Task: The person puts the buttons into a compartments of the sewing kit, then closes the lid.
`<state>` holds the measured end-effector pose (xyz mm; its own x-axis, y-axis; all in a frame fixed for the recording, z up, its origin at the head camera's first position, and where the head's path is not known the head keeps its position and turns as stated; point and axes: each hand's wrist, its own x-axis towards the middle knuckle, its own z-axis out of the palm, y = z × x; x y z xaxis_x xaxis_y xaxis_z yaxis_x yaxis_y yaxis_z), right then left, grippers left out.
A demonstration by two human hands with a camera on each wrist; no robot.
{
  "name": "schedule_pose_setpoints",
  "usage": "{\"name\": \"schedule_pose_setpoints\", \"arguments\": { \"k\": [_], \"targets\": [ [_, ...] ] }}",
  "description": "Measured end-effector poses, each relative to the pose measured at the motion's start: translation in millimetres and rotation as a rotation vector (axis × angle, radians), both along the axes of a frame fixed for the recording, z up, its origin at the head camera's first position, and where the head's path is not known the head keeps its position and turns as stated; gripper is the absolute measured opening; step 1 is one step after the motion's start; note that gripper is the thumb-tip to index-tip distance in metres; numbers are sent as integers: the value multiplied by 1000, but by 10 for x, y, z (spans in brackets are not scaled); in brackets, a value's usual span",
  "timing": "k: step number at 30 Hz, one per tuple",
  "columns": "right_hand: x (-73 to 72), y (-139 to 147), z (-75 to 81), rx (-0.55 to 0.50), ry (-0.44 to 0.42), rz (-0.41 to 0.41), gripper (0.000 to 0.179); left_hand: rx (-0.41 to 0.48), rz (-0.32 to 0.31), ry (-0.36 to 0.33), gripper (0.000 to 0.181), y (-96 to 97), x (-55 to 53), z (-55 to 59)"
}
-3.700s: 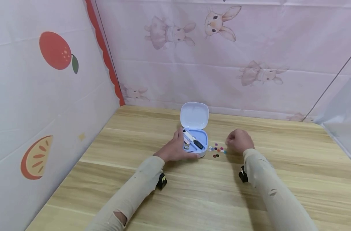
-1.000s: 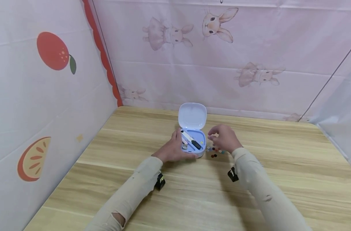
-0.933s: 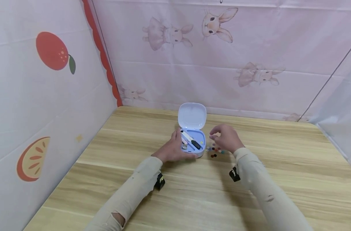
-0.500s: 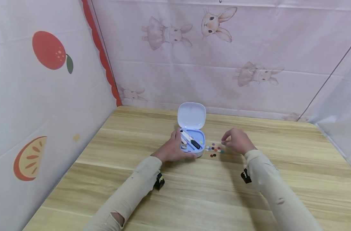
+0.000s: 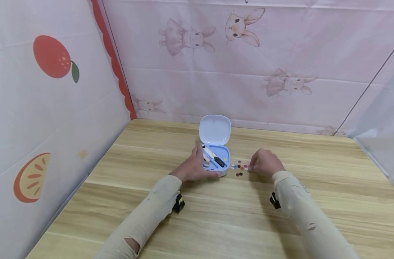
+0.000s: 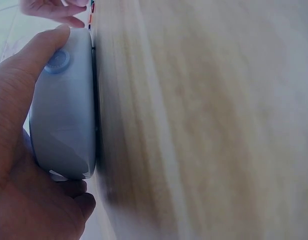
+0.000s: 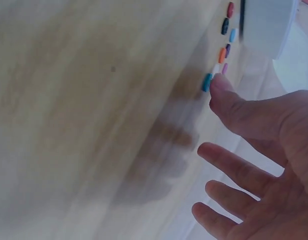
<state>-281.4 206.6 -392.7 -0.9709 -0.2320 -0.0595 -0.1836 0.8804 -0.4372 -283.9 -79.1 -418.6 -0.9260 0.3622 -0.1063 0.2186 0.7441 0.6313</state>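
My left hand grips a small light-blue case from its left and front sides, its thumb near the round catch in the left wrist view. The case's lid stands up. Inside lie a white tool with a black end, a small round metallic item and a yellow button. Several coloured buttons lie right of the case. My right hand reaches to their right edge, its thumb tip beside a teal button; its other fingers are spread. The index fingertip is hidden.
The case and buttons rest on a wooden table. A pink curtain with rabbits hangs behind it. A white curtain with fruit prints borders the left side.
The yellow button has appeared in the case since the oldest frame. My right hand has moved away from the case to the right, then down to the buttons. My left hand keeps its hold.
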Motion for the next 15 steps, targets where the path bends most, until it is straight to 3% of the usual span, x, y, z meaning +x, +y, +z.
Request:
{"name": "schedule_pose_setpoints", "arguments": {
  "k": [10, 15],
  "targets": [
    [-30, 46, -35, -18, -16, -48, 7, 9, 3, -8, 141, 1, -6, -5],
    [-49, 67, -70, -17, -10, -27, 7, 18, 4, -8, 141, 7, -11, -12]
  ]
}}
